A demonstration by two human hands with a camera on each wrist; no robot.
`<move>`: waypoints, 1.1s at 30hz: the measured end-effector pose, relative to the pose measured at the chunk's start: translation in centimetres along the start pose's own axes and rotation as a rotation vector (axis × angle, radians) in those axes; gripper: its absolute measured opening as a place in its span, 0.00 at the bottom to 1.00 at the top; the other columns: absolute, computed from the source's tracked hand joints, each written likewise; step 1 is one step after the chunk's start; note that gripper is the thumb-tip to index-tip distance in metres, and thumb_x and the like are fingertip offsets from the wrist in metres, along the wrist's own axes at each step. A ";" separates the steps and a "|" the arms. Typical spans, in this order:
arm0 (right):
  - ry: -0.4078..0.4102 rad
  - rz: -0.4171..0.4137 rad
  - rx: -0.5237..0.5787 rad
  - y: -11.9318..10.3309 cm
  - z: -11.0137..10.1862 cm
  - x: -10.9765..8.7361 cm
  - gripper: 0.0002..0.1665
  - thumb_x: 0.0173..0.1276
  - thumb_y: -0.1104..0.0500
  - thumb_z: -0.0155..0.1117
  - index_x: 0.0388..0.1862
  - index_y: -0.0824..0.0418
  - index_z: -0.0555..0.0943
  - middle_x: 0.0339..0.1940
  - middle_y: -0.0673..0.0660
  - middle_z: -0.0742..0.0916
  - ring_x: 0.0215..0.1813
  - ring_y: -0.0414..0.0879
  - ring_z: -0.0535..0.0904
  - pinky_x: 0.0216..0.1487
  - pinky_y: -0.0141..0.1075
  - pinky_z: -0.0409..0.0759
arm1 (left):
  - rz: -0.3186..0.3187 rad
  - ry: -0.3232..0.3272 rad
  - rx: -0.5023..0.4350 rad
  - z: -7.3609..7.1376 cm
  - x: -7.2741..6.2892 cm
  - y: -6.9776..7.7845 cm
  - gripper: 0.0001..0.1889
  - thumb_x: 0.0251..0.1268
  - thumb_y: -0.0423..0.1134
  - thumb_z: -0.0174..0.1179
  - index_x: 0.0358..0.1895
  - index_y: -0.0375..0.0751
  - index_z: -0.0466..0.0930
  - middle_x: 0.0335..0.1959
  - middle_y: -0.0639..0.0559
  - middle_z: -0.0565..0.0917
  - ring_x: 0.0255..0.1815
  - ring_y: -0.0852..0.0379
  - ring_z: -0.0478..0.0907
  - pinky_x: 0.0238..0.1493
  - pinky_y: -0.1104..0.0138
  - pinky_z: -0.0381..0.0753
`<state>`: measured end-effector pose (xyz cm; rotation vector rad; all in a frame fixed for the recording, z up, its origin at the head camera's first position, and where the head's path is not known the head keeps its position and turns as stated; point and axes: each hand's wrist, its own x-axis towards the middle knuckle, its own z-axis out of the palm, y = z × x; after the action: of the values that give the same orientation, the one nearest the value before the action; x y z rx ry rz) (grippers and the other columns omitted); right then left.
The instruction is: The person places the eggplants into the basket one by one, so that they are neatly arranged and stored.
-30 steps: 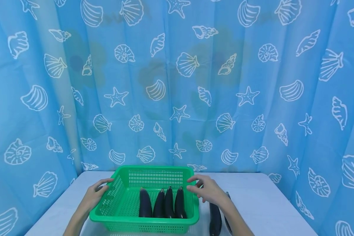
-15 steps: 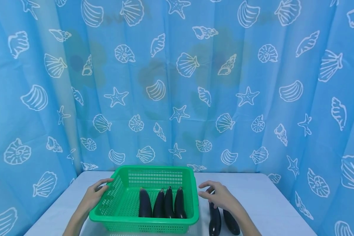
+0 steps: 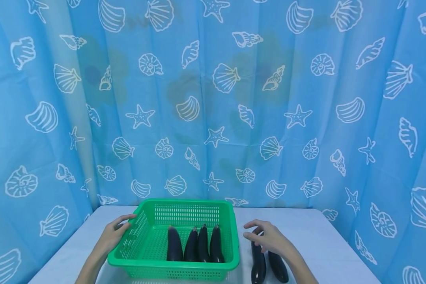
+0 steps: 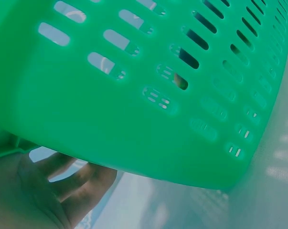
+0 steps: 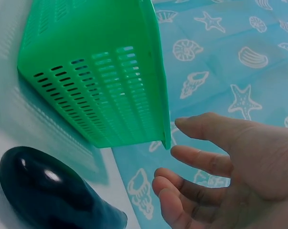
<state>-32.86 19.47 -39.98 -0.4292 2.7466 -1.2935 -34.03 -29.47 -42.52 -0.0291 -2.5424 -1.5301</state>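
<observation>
Basket point(image 3: 174, 265), bottom centre in head view: four eggplants point(image 3: 203, 248) inside, left hand point(image 3: 111, 236) gripping left rim point(image 3: 119, 248), right hand point(image 3: 269, 238) loosely spread above two eggplants point(image 3: 258, 261) on bench point(image 3: 326, 246). Left wrist: hand lower left, at rim. Right wrist: basket upper left.

You can read no text, label, brand, number or sign anywhere in your head view or either wrist view.

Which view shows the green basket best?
The head view: the green basket shows there with its rim, inside and four eggplants. The left wrist view shows one perforated wall up close; the right wrist view, outer walls cut off by the frame.
</observation>
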 end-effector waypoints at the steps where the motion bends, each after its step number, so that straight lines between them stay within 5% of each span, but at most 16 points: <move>1: -0.008 -0.011 0.001 0.2 -0.1 0.0 0.28 0.67 0.42 0.64 0.58 0.58 0.80 0.39 0.57 0.87 0.36 0.50 0.83 0.25 0.40 0.86 | -0.002 0.000 -0.002 0.0 0.0 0.0 0.25 0.78 0.50 0.48 0.69 0.40 0.70 0.63 0.29 0.75 0.49 0.46 0.83 0.43 0.61 0.87; 11: -0.049 -0.022 -0.001 0.8 -0.8 0.3 0.30 0.68 0.42 0.64 0.60 0.60 0.79 0.43 0.59 0.87 0.37 0.50 0.83 0.27 0.44 0.88 | -0.015 0.001 0.020 -0.1 -0.1 0.1 0.25 0.78 0.52 0.48 0.69 0.42 0.70 0.69 0.31 0.70 0.60 0.37 0.78 0.50 0.57 0.86; 18: -0.031 0.020 -0.008 1.0 -1.2 0.3 0.33 0.68 0.40 0.63 0.61 0.62 0.77 0.43 0.59 0.87 0.38 0.49 0.83 0.28 0.41 0.88 | -0.013 0.000 0.021 -0.2 -0.1 0.3 0.26 0.78 0.52 0.47 0.70 0.42 0.70 0.67 0.30 0.71 0.53 0.45 0.82 0.46 0.60 0.86; 33: 0.041 0.140 -0.017 2.2 -1.6 0.1 0.36 0.68 0.38 0.62 0.62 0.63 0.77 0.43 0.61 0.87 0.37 0.49 0.83 0.28 0.40 0.88 | -0.013 -0.016 0.032 -0.5 -0.3 0.1 0.26 0.77 0.53 0.47 0.70 0.42 0.70 0.68 0.30 0.70 0.58 0.39 0.79 0.49 0.58 0.86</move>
<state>-33.75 22.01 -40.62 -0.2094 2.7662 -1.2596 -33.66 -29.80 -42.25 -0.0199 -2.5834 -1.4999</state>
